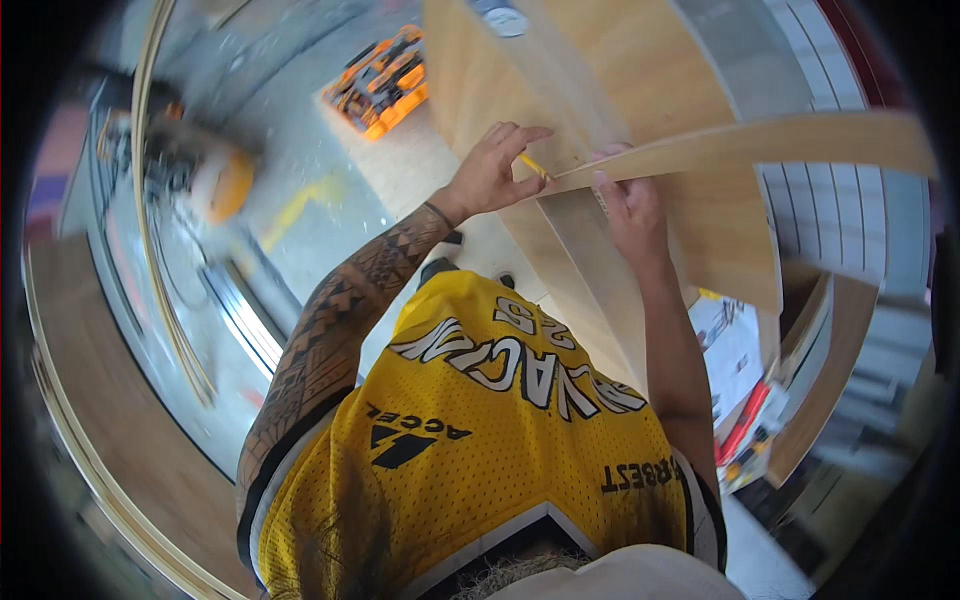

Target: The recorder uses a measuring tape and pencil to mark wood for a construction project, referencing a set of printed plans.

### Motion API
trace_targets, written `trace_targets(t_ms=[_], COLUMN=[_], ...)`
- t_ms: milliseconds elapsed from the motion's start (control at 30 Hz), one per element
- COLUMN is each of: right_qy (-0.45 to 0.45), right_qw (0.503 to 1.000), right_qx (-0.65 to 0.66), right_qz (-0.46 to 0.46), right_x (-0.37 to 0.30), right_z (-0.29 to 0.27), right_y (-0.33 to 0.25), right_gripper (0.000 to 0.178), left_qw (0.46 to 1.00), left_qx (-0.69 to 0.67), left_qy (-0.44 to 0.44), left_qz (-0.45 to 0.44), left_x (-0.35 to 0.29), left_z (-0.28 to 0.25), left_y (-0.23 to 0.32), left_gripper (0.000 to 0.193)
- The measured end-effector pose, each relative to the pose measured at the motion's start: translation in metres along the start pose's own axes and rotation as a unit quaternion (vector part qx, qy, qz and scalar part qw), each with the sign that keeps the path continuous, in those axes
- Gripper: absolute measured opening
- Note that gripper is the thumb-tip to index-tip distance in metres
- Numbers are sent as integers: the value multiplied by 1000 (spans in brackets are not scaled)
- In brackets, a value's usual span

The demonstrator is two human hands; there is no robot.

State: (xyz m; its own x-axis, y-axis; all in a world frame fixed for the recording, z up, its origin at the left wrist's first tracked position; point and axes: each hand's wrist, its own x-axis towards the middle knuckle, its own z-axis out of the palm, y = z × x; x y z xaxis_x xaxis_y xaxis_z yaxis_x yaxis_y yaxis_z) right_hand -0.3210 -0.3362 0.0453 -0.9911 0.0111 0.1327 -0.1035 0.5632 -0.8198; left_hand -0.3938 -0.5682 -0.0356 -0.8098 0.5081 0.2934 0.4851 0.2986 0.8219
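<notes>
A: What is the place like?
B: From the head view, there is a hard grey floor (330, 185) with streaks of yellow on it. An orange, chunky thing (392, 85) sits on it, but it is too blurry to name. Over to the left there is a fuzzy round yellow thing (228, 187) too.

A: What is near the hands?
B: Big flat wooden boards (660, 80). They look smooth, pale brown, with soft stripes of grain. On the right, below them, are some white papers (728, 345) and a long red thing (742, 425).

A: What does the left hand (492, 170) do?
B: It pinches a yellow pencil (532, 167) between thumb and fingers, with hardly any gap. The pencil is thin and straight, and it slants down toward the end of a wood strip (740, 152). I can't tell if its tip touches.

A: And the right hand (637, 210)?
B: It is closed around that strip, near the same end, thumb on the near side.

A: How does the strip look?
B: Long, thin and light brown, with a flat face. It looks bent like a bow, and reaches far to the right, above the boards.
</notes>
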Motion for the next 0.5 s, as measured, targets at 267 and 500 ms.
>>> trace_targets(t_ms=[267,500], right_qy=[-67,-95], right_qw=[993,994], right_qx=[-95,-41], right_qz=[-18,30], right_x=[12,37], right_z=[-74,-95], right_y=[-2,22], right_gripper=[31,35], left_qw=[962,968], left_qx=[60,64], left_qy=[-118,-135], left_qz=[239,200], left_x=[89,116], left_z=[57,67], left_y=[24,26], left_gripper=[47,36])
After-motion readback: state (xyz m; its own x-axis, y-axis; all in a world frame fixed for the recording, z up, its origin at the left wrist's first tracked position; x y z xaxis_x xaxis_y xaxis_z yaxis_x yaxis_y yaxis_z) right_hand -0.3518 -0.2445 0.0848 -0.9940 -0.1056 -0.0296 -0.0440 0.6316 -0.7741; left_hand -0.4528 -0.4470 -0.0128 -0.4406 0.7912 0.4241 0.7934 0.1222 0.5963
